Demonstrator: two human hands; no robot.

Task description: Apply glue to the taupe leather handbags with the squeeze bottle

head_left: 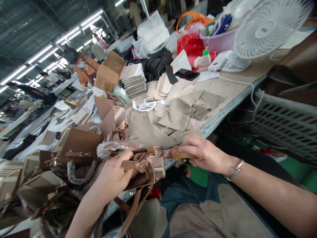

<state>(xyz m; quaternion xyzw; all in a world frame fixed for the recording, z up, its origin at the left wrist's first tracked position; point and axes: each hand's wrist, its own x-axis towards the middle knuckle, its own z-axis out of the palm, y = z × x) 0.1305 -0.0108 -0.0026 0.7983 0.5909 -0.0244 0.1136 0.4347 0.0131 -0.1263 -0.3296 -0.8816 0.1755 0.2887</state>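
A brown handbag (146,168) with hanging straps lies at the table's near edge. My left hand (116,172) is closed on its left part, with a strap at the fingertips. To the right, my right hand (204,153) grips a yellowish-brown tool (182,153) whose reddish end points at the bag's right side; what exactly the tool is cannot be made out. Beyond both hands, grey-brown fabric pieces (173,115) are spread over the table (228,89).
More brown bags (79,143) crowd the left, near an open cardboard box (109,71). Stacked panels (133,81), a phone (187,74) and a white fan (267,31) stand farther back. A plastic crate (284,122) is at the right. A person (86,71) is across the tables.
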